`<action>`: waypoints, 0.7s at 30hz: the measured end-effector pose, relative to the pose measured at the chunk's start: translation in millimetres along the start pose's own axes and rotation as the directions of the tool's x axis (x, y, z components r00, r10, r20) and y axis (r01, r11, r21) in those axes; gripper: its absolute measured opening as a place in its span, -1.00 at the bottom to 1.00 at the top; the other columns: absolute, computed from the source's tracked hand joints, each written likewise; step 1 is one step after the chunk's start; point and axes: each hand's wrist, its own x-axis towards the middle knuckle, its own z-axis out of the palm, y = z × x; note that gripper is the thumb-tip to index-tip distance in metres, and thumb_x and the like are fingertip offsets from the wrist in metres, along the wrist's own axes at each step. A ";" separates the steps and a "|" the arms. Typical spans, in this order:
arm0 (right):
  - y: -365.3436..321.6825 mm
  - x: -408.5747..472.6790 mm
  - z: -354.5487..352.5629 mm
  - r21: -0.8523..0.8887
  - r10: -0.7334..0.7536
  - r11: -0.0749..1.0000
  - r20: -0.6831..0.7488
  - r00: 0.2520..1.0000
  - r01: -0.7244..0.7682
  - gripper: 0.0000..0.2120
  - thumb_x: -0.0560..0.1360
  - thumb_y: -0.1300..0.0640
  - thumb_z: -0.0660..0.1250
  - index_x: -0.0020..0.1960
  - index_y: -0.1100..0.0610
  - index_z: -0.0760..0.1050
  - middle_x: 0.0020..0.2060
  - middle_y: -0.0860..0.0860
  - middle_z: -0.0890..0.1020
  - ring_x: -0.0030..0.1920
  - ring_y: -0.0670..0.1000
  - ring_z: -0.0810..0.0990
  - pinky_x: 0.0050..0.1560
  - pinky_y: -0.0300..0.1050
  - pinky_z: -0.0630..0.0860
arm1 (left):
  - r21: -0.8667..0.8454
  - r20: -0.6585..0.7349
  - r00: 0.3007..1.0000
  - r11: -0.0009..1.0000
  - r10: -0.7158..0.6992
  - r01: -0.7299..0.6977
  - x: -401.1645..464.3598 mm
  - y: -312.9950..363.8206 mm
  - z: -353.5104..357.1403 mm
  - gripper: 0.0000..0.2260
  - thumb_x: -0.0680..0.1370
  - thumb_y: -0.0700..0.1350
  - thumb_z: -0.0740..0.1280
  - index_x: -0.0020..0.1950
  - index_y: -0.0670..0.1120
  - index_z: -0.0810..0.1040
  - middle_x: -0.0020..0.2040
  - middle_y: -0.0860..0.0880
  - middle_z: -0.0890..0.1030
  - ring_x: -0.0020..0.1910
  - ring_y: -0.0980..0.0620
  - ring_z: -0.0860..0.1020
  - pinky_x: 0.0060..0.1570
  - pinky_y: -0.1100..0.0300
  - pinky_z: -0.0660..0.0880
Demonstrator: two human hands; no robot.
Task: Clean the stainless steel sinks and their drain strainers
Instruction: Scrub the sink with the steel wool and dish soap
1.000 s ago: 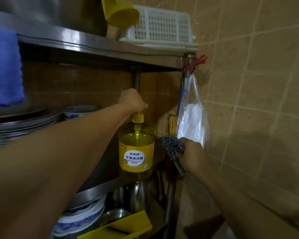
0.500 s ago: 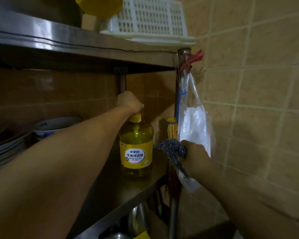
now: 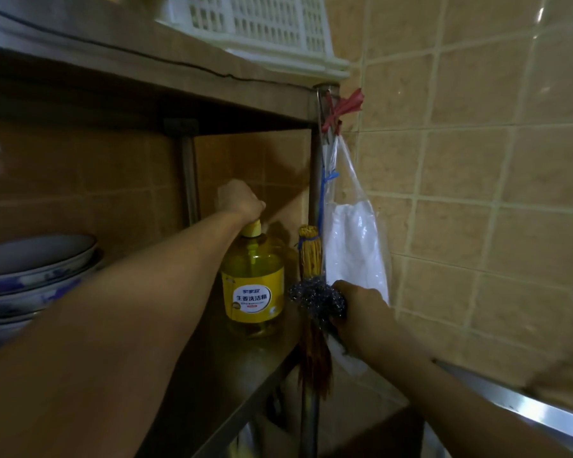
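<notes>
A yellow dish-soap bottle (image 3: pixel 253 285) with a pump top stands on the steel shelf (image 3: pixel 232 361) near its right end. My left hand (image 3: pixel 240 200) is curled over the pump head on top of the bottle. Just right of the bottle, my right hand (image 3: pixel 361 312) grips a dark steel-wool scourer (image 3: pixel 315 297), held close beside the bottle's label. The sinks and their strainers are out of view.
Blue-and-white bowls (image 3: pixel 33 269) are stacked at the shelf's left. A small yellow-handled brush (image 3: pixel 311 252) and a clear plastic bag (image 3: pixel 354 252) hang from the shelf post. A white basket (image 3: pixel 265 24) sits on the upper shelf. Tiled wall on the right; a steel edge (image 3: pixel 510 401) at lower right.
The view has swung left and down across the shelf. My left hand stays on the pump top and my right hand keeps the scourer next to the bottle.
</notes>
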 end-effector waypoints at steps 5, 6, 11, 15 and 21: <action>-1.1 -6.1 -3.6 -0.005 -0.005 1.000 0.009 1.000 0.005 -0.94 0.48 0.19 0.29 -0.09 0.06 0.45 -0.15 0.08 0.62 -0.07 0.16 0.59 -0.15 -0.06 0.51 | 0.059 0.039 0.999 0.998 0.012 -0.014 6.2 -0.5 6.8 -0.75 0.54 -0.07 0.37 0.15 -0.19 0.61 0.15 -0.15 0.61 0.14 -0.10 0.56 -0.04 0.17 0.43; -1.2 -7.6 -3.8 -0.013 -0.003 1.000 0.012 1.000 0.004 -0.95 0.48 0.19 0.29 -0.08 0.08 0.45 -0.15 0.08 0.62 -0.08 0.16 0.59 -0.15 -0.04 0.52 | 0.066 0.048 0.999 0.998 0.008 -0.012 7.8 -1.5 6.9 -0.73 0.55 -0.07 0.35 0.17 -0.20 0.59 0.18 -0.15 0.60 0.17 -0.11 0.55 0.00 0.17 0.43; -0.8 -11.4 -3.2 -0.011 -0.002 1.000 0.015 1.000 0.002 -0.93 0.50 0.19 0.28 -0.03 0.12 0.49 -0.14 0.09 0.62 -0.08 0.16 0.59 -0.12 0.01 0.55 | 0.091 0.123 0.992 0.996 0.011 -0.022 9.5 -1.3 5.4 -0.69 0.61 -0.11 0.24 0.26 -0.26 0.52 0.23 -0.19 0.56 0.22 -0.13 0.51 0.24 0.04 0.44; -4.8 -13.8 -3.8 0.007 -0.016 1.000 0.018 1.000 0.016 -0.88 0.51 0.16 0.30 0.04 0.11 0.51 -0.11 0.09 0.63 -0.06 0.15 0.60 -0.12 -0.04 0.54 | -0.006 0.159 0.987 1.000 -0.002 0.003 4.9 -2.8 5.2 -0.61 0.61 -0.09 0.25 0.39 -0.23 0.38 0.40 -0.18 0.40 0.36 -0.15 0.39 0.27 0.09 0.35; -29.0 -14.1 2.1 0.068 -0.056 0.996 0.031 0.998 0.054 -0.72 0.48 0.10 0.32 0.19 0.03 0.53 -0.03 0.13 0.63 0.02 0.21 0.59 -0.04 0.01 0.55 | -0.096 0.144 0.988 0.994 -0.046 0.060 -17.8 -28.1 -15.4 -0.39 0.55 0.01 0.33 0.52 -0.10 0.18 0.50 -0.12 0.25 0.44 -0.15 0.28 0.39 0.00 0.29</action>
